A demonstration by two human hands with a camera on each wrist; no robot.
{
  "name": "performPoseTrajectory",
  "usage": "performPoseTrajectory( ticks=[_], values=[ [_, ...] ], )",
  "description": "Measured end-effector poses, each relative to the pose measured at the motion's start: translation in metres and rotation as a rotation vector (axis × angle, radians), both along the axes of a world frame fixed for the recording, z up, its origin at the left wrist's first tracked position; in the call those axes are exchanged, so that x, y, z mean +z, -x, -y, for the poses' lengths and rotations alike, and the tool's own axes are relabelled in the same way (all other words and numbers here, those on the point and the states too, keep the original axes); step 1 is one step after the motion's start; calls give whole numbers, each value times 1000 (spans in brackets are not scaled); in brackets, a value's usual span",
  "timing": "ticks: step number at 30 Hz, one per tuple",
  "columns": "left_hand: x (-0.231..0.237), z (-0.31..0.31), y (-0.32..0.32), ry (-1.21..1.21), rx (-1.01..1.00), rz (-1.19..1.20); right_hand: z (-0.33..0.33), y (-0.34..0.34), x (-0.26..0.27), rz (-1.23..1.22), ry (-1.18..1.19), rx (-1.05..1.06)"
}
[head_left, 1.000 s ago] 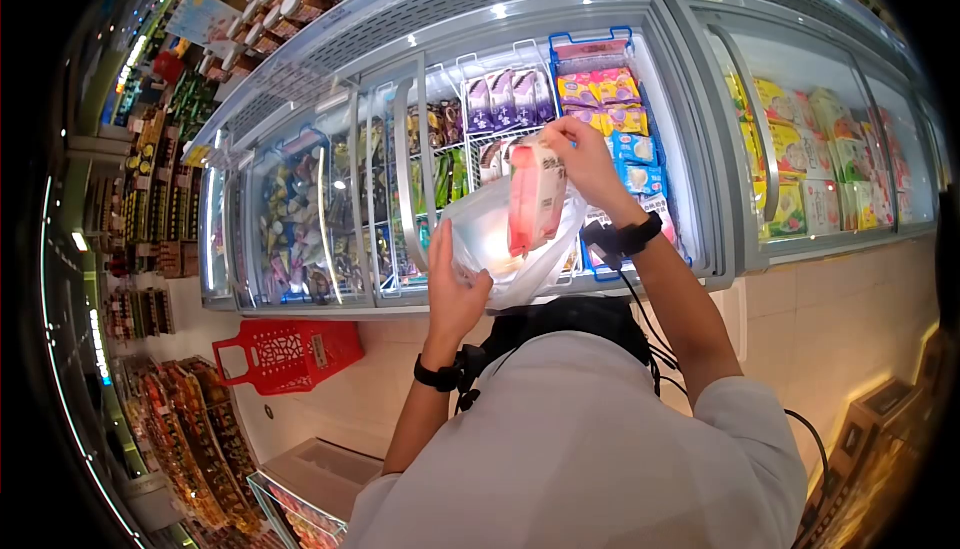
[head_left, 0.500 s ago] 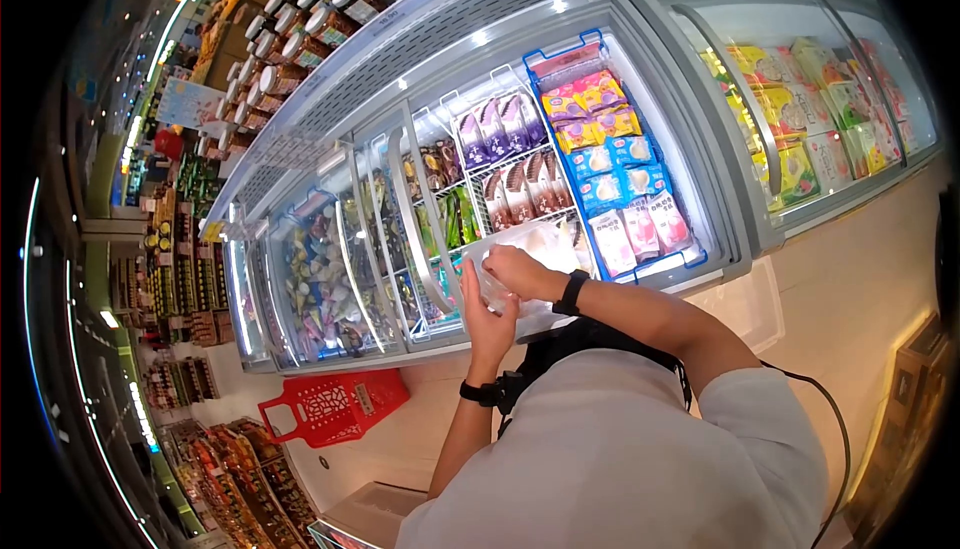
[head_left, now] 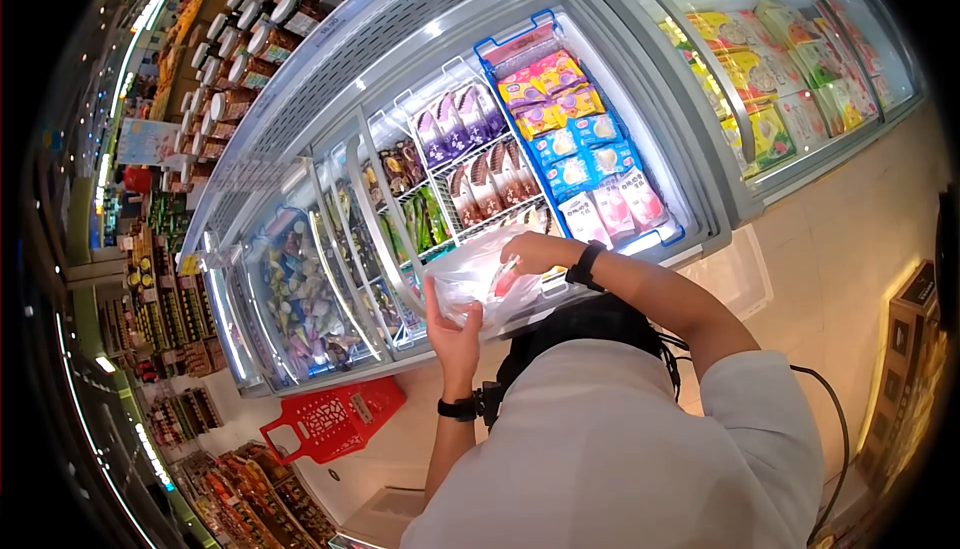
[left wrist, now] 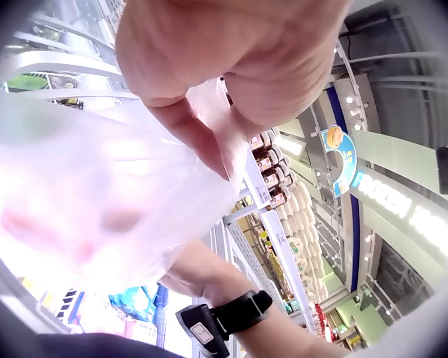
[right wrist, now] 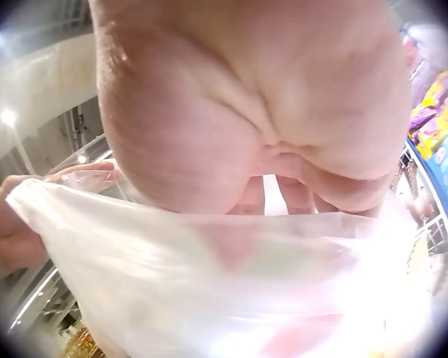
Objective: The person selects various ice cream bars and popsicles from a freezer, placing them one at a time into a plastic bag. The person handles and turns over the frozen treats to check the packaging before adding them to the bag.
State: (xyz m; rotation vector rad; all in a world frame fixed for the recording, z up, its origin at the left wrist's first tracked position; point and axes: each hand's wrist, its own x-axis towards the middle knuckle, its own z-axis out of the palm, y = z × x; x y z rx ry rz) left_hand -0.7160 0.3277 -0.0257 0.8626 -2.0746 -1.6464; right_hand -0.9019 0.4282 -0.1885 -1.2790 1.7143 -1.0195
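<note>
My left hand (head_left: 456, 337) holds a thin translucent plastic bag (head_left: 462, 277) by its edge, low over the near side of an open freezer. In the left wrist view the thumb and fingers pinch the rim of the bag (left wrist: 82, 171). My right hand (head_left: 537, 252) reaches down into the bag's mouth, its fingers at a pink-and-white package (head_left: 506, 280). Through the plastic in the right wrist view, pinkish patches show below the right hand (right wrist: 246, 112). The right fingertips are hidden behind the bag.
Blue (head_left: 575, 164), yellow-purple and pink-white ice cream packs fill a blue wire basket (head_left: 545, 24). White racks hold purple and brown packs (head_left: 490, 184). A sliding glass lid with a curved handle (head_left: 375, 219) is left. A red shopping basket (head_left: 335, 421) stands on the floor.
The right hand has lowered the pink package from above the bag into its mouth, then come up slightly and right. The left hand keeps its hold on the bag. The head view has turned.
</note>
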Motion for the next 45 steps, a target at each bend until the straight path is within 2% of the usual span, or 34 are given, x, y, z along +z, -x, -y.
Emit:
performPoseTrajectory(
  ticks=[1,4,6,8,11,14,17,18,19,21,22,24,25,26,27,28,31,33,35,39,42,45],
  values=[
    [9,-6,5,-78,-3,15,-1,0,-4,-46,-16,4],
    [8,-11,12,-98,-36,36,-4,-2,-26,-167,-21,-21],
    [-6,-6,13,34,-63,-13,-8,-1,-15,-165,-232,-92],
    [-9,-6,13,42,-50,-24,-15,3,2,-202,-371,-110],
    [-7,-9,11,-87,20,19,-17,9,10,-242,-495,-36],
    [-18,1,0,-103,65,69,-10,9,-9,-273,-445,-9],
    [-21,6,-9,-78,108,99,-13,14,-3,-58,-41,-37],
    [-24,10,-14,-68,117,115,-14,27,28,115,-108,29],
    [-25,12,-17,-59,126,132,-13,31,25,237,2,-18],
    [-17,9,-16,-87,144,150,-17,45,24,639,10,-204],
    [-14,8,-15,-101,154,159,-22,55,14,704,49,-296],
    [-14,8,-14,-83,154,161,-36,75,-8,585,-69,-505],
    [-14,8,-14,-73,153,162,-44,84,-39,548,-63,-569],
    [-14,7,-15,-68,151,175,-55,90,-58,541,-100,-718],
    [-13,6,-13,-61,149,184,-68,94,-65,668,-115,-845],
    [-13,6,-11,-54,147,193,-79,102,-77,804,-190,-911],
    [-12,5,-8,-52,158,204,-102,114,-125,1112,-225,-1138],
    [-9,4,-5,-54,162,219,-119,110,-184,679,20,-1080],
    [-8,2,-4,-50,170,231,-131,113,-211,440,122,-1044],
    [-2,-3,-1,-55,192,250,-132,126,-261,366,69,-1078],
    [1,-7,1,-76,213,267,-127,131,-277,357,17,-1069],
    [3,-8,3,-93,228,285,-115,138,-270,538,-103,-1201]
  ],
)
